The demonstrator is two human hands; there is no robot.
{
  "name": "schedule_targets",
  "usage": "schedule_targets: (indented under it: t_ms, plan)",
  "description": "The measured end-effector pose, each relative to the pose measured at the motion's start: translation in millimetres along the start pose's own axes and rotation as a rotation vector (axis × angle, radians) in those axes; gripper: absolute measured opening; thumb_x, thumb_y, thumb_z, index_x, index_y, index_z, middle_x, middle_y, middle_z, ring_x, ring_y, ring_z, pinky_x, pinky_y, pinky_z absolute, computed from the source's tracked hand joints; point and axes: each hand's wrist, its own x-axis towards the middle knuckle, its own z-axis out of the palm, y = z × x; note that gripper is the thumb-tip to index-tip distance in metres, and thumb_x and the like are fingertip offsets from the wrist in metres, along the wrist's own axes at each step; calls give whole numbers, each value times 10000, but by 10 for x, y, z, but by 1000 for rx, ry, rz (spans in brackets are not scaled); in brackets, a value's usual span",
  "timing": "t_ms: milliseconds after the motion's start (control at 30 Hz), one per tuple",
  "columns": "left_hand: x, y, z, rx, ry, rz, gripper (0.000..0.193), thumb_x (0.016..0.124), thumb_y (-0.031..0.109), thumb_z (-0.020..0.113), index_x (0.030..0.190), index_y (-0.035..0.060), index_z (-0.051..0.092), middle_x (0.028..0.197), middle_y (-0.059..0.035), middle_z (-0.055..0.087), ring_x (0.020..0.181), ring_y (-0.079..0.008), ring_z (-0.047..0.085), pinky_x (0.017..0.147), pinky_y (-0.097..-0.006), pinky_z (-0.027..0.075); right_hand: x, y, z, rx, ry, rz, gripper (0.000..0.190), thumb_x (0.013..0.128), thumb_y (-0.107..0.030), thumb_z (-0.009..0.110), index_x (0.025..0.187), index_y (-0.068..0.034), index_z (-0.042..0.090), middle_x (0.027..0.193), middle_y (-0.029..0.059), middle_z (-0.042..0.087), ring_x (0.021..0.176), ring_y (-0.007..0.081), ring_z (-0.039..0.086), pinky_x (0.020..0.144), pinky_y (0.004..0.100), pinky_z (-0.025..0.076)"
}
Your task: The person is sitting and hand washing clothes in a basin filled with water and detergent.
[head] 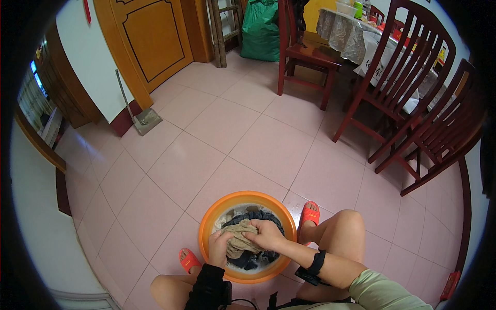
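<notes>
Between my feet stands an orange plastic basin (287,211) with sudsy water and wet laundry in it. My left hand (219,248) grips the left side of a bunched beige cloth (241,242). On the cloth's right side, my right hand (267,235) pinches the fabric between thumb and fingers. The cloth is held over the basin, above a dark garment (254,215) lying in the foam. A paler cloth (223,221) shows by the basin's left inner wall. What lies under the beige cloth is partly hidden.
Red slippers (311,213) are on my feet, beside the basin. A long-handled dustpan (146,121) leans by the door frame. Dark red wooden chairs (387,104) surround a covered table (341,33) at the right. A green sack (260,33) and a wooden ladder (228,21) stand at the back.
</notes>
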Motion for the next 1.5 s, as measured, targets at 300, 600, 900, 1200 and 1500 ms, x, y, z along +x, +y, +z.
schedule_targets:
  t_ms: [300,600,900,1200,1500]
  plan:
    - [7,-13,-6,-4,-2,-5,190,748,19,504,903,-56,586,854,-92,613,740,-147,590,680,-248,461,-17,-35,-18,1,17,21,259,755,-250,637,897,-36,601,770,140,621,716,259,603,669,326,456]
    - [16,-21,-15,-9,-4,-5,205,749,14,503,922,-64,581,871,-98,613,755,-149,588,690,-243,456,-27,-81,-53,-63,67,44,289,721,-301,657,837,-40,609,709,144,611,676,282,600,641,341,453]
    - [5,6,5,5,-27,-10,183,742,-5,496,899,-51,579,854,-82,609,749,-138,579,689,-239,450,-13,-45,-32,15,129,14,263,703,-254,677,784,-20,586,664,119,596,626,220,586,614,316,446]
    - [-4,73,0,29,-5,49,142,661,-56,483,783,-2,532,762,-51,579,689,-113,543,652,-223,429,21,12,-38,273,120,58,197,669,-143,657,781,-17,556,654,90,573,626,165,566,607,285,446]
    - [-27,95,18,-34,57,138,135,634,-44,476,749,10,522,712,-38,560,645,-113,526,610,-217,417,44,-70,-45,981,-79,175,58,807,-78,576,790,-59,524,726,-16,533,647,54,502,587,191,399]
